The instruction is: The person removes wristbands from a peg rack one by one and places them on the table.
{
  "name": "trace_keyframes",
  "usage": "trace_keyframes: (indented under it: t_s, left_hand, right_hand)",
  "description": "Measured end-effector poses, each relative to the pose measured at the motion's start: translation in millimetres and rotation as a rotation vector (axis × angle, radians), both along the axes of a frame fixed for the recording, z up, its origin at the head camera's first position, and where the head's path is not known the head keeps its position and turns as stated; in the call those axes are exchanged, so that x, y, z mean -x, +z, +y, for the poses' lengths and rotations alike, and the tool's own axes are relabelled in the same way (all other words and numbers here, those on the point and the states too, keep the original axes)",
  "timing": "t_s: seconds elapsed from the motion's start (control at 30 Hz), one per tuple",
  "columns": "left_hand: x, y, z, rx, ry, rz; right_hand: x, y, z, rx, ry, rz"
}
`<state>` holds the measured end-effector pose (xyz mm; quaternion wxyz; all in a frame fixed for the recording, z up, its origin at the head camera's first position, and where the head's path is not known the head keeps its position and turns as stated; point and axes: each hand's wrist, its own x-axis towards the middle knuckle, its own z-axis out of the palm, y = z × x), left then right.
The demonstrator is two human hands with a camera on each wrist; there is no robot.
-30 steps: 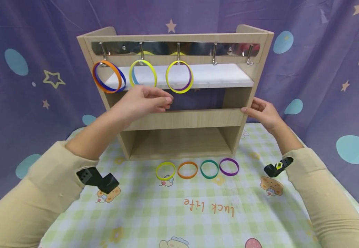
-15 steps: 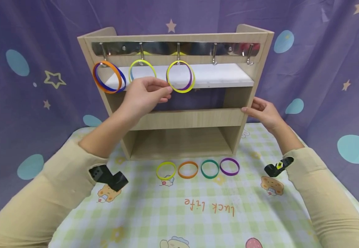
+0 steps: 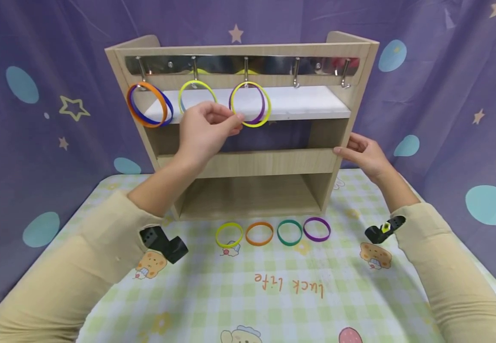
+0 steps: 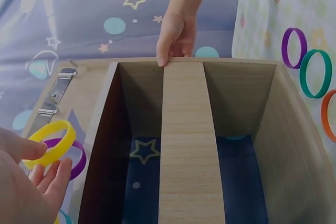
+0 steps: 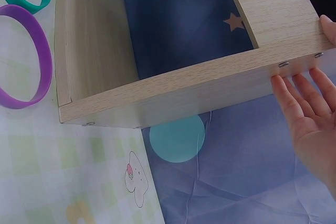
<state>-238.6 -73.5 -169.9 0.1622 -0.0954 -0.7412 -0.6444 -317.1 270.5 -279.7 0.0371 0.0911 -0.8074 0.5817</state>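
Note:
My left hand (image 3: 207, 128) pinches the lower left of a yellow silicone wristband (image 4: 68, 137) between thumb and fingers. This band hangs on the third hook (image 3: 246, 69) of a metal hook rail, together with a purple wristband (image 4: 80, 166) behind it. My right hand (image 3: 370, 157) grips the right side panel of the small wooden shelf unit (image 3: 269, 163), thumb on the front edge and fingertips against the outer face. On the first hook hang an orange wristband (image 3: 165, 107) and a blue one (image 3: 172, 107). Another yellow band (image 3: 180, 97) hangs on the second, partly hidden by my left hand.
Before the unit, a row of yellow (image 3: 229, 247), orange (image 3: 259, 245), green (image 3: 290, 245) and purple wristbands (image 3: 317, 240) lies on the checked tablecloth (image 3: 213, 305). The fourth (image 3: 296, 74) and fifth hooks (image 3: 345, 76) bear no bands. A purple curtain (image 3: 59, 43) hangs behind.
My left hand has risen from below the bands and moved slightly right onto the yellow wristband, which has shifted a little right against the purple one. My right hand stays put.

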Motion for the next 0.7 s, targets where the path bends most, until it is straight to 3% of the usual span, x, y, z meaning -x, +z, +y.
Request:
trace_keyframes:
  t_s: [0.43, 0.7]
  left_hand:
    - [-5.2, 2.3, 4.8, -0.223, -0.115, 0.023]
    - [-12.1, 6.5, -0.9, -0.251, -0.149, -0.07]
  right_hand:
    - [1.2, -1.9, -0.8, 0.035, 0.014, 0.018]
    - [0.1, -1.0, -0.6, 0.011, -0.002, 0.004]
